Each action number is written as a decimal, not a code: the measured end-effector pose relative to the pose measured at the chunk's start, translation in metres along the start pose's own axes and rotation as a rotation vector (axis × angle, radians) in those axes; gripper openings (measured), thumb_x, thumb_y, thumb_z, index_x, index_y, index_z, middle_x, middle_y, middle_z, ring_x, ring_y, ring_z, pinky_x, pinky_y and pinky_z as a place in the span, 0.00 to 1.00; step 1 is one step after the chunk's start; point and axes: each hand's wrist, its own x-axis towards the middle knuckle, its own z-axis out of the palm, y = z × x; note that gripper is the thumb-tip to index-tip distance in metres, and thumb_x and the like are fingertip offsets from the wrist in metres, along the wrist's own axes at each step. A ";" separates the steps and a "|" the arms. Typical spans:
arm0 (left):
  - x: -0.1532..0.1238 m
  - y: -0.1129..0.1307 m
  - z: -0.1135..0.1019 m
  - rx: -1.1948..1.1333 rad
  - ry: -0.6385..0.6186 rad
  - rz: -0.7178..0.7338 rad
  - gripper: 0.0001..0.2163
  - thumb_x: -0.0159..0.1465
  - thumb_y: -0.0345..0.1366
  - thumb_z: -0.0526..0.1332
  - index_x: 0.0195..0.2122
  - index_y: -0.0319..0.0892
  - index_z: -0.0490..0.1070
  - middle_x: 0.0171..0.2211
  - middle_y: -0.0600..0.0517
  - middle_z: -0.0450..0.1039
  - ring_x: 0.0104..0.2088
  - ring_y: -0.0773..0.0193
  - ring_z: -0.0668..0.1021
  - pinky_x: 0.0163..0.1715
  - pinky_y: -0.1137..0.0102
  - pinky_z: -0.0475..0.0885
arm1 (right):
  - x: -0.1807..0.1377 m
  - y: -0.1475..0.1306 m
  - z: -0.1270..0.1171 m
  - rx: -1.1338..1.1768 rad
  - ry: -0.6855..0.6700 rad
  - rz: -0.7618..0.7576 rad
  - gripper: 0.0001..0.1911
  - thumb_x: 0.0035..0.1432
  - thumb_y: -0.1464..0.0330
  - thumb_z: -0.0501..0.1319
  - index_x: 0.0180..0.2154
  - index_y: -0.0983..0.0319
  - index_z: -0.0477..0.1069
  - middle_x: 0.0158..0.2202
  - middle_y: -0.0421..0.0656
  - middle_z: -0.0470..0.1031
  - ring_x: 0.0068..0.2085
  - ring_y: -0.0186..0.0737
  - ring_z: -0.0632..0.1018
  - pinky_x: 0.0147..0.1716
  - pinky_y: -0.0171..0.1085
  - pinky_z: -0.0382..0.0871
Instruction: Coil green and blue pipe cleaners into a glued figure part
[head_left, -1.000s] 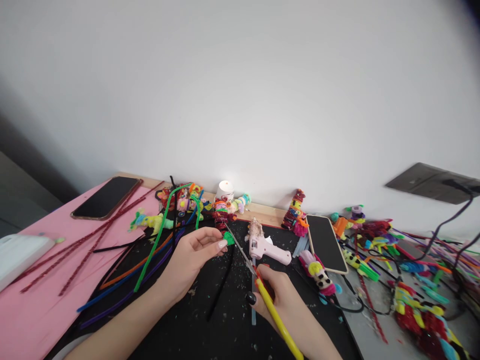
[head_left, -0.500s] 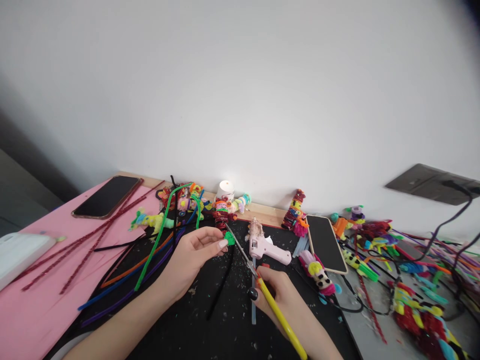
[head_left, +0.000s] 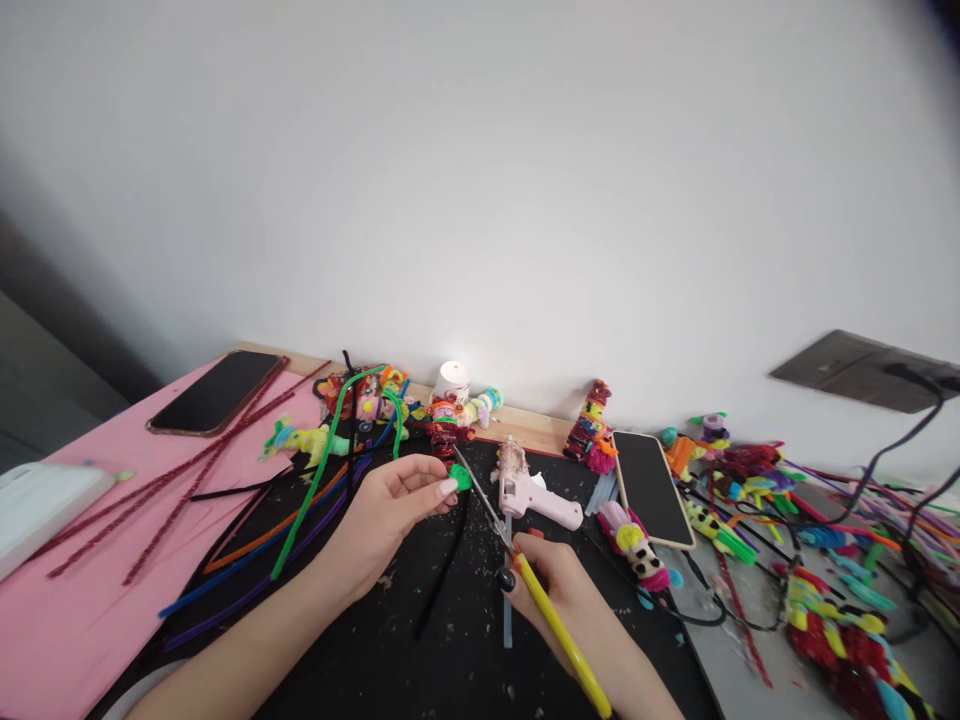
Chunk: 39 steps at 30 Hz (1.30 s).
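Between the thumb and fingers of my left hand (head_left: pixel 405 495) is a small curled piece of green pipe cleaner (head_left: pixel 460 479). My right hand (head_left: pixel 562 585) grips scissors (head_left: pixel 556 632) with long yellow handles. Their narrow metal blades point up and left, with the tips close beside the green piece; whether they touch it I cannot tell. Just behind the fingertips stands a dark red glittery pipe-cleaner figure (head_left: pixel 444 428). A black pipe cleaner (head_left: pixel 442 580) lies on the black mat (head_left: pixel 390 655) below my left fingers. The pale pink glue gun (head_left: pixel 551 503) rests beyond the scissors.
On the pink sheet (head_left: pixel 67 650) at left lie a phone (head_left: pixel 217 392) and red tinsel stems (head_left: pixel 180 497). A white cup (head_left: pixel 452 380) stands by the wall. To the right are another phone (head_left: pixel 654 490), a pipe-cleaner doll (head_left: pixel 634 550), cables and several colourful figures (head_left: pixel 844 630).
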 end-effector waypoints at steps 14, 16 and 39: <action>0.003 -0.003 -0.003 0.012 -0.019 -0.006 0.08 0.50 0.33 0.69 0.31 0.39 0.74 0.25 0.54 0.74 0.27 0.70 0.75 0.31 0.76 0.69 | 0.000 -0.001 -0.003 -0.047 0.020 0.014 0.25 0.55 0.52 0.57 0.21 0.62 0.53 0.21 0.34 0.49 0.24 0.30 0.52 0.21 0.31 0.44; 0.003 -0.003 -0.004 0.005 -0.020 -0.008 0.08 0.50 0.33 0.69 0.31 0.39 0.74 0.25 0.54 0.74 0.28 0.69 0.75 0.31 0.75 0.70 | 0.001 -0.001 -0.003 -0.055 0.032 0.003 0.26 0.54 0.50 0.57 0.20 0.62 0.53 0.21 0.34 0.49 0.24 0.29 0.52 0.21 0.31 0.45; 0.003 -0.001 -0.006 0.176 -0.079 0.058 0.07 0.51 0.33 0.69 0.31 0.41 0.73 0.27 0.55 0.74 0.28 0.70 0.74 0.31 0.77 0.68 | -0.006 -0.006 -0.009 -0.072 -0.004 0.002 0.17 0.54 0.58 0.61 0.28 0.63 0.59 0.25 0.35 0.56 0.27 0.32 0.57 0.24 0.30 0.55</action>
